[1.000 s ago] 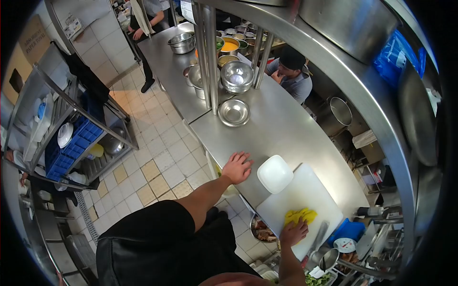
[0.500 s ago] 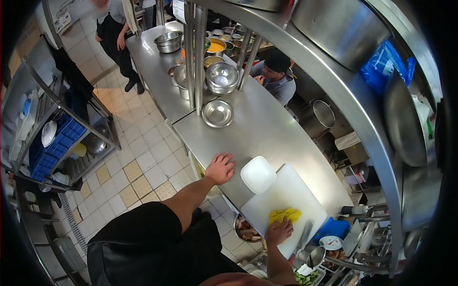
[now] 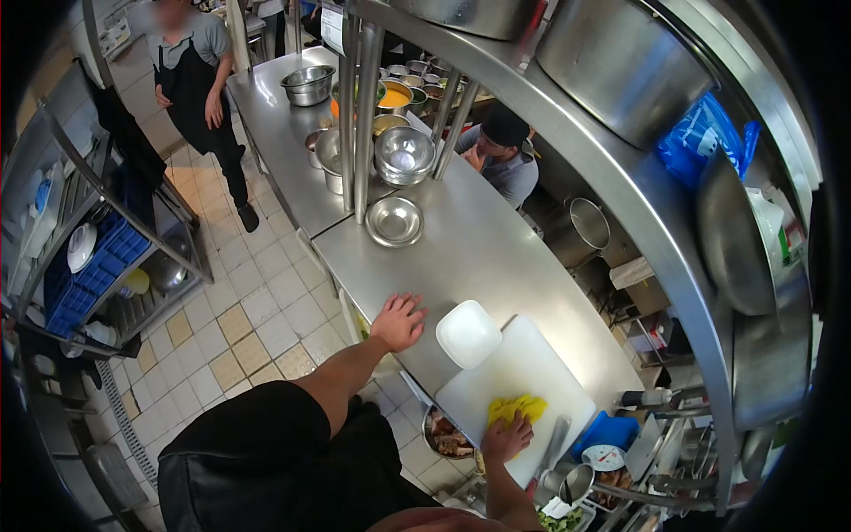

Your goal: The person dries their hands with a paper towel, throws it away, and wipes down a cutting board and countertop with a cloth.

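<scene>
My left hand [image 3: 399,322] rests on the steel counter [image 3: 425,266] near its edge, fingers spread, holding nothing. On the white cutting board [image 3: 529,355], my right hand [image 3: 507,437] grips a crumpled yellow cloth [image 3: 517,409]. The cloth lies flat against the board, and the fingers partly cover it. Just right of that hand is a knife [image 3: 557,441], its blade along the board's edge. A white square bowl [image 3: 468,334] sits between my hands, at the board's far left corner.
Steel bowls [image 3: 394,222] stand farther up the counter, beside the shelf posts. Overhead runs a steel shelf [image 3: 612,160] with large pots. A kitchen scale [image 3: 604,457] is beyond the board. One person [image 3: 199,89] stands at left; another [image 3: 505,155] is behind the counter.
The person at far left has come closer, showing more of their body. The view has shifted slightly. My right hand stays on the cloth, and my left stays on the counter.
</scene>
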### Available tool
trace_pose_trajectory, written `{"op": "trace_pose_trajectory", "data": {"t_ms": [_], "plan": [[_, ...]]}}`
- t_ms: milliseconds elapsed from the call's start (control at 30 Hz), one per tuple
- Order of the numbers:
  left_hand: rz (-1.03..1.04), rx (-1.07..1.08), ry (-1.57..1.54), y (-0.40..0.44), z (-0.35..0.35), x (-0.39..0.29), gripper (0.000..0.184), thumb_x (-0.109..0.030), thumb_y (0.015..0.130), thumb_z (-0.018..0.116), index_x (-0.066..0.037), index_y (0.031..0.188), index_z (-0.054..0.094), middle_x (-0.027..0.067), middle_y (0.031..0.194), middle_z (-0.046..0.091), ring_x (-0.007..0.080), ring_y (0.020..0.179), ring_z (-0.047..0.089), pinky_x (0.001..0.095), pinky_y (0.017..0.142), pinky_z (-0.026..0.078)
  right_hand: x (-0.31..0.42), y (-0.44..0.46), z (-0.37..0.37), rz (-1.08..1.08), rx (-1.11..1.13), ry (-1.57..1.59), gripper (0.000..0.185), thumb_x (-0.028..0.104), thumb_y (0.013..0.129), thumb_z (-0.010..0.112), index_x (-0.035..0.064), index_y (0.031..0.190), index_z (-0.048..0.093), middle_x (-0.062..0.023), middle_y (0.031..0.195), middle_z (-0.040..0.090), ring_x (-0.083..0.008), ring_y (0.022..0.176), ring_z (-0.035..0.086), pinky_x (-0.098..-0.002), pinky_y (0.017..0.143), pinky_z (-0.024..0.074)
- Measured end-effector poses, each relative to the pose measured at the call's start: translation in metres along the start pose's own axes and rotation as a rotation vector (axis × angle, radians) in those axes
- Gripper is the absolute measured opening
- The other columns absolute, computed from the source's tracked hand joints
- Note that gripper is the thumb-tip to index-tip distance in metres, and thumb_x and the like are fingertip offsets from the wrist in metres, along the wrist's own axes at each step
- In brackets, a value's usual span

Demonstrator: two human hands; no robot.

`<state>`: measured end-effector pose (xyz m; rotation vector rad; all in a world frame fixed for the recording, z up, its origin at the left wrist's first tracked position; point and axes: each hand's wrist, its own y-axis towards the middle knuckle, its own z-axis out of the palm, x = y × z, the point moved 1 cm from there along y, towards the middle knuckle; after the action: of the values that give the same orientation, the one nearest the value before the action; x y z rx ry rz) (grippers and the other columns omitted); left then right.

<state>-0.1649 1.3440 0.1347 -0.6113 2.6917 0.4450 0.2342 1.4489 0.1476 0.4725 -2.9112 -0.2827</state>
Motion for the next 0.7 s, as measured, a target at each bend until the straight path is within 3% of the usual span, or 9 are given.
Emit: {"op": "trace_pose_trajectory", "data": {"t_ms": [700], "plan": [[-0.004,0.015,-0.028,0.0,0.001,0.002,0.043,-0.036,0.097,0.059,-0.017,0.136,0.066,0.0114,0.157,0.049,0.0337,0.149,0.039,0.0539,0.125,0.027,-0.006,-0.001,0.009,-0.032,-0.044,-0.019,0.05,0.035,0.093,0.059,0.0114,0.137,0.059,-0.0195,0.146,0.052,-0.042,0.133,0.045,-0.058,0.108,0.0354]]}}
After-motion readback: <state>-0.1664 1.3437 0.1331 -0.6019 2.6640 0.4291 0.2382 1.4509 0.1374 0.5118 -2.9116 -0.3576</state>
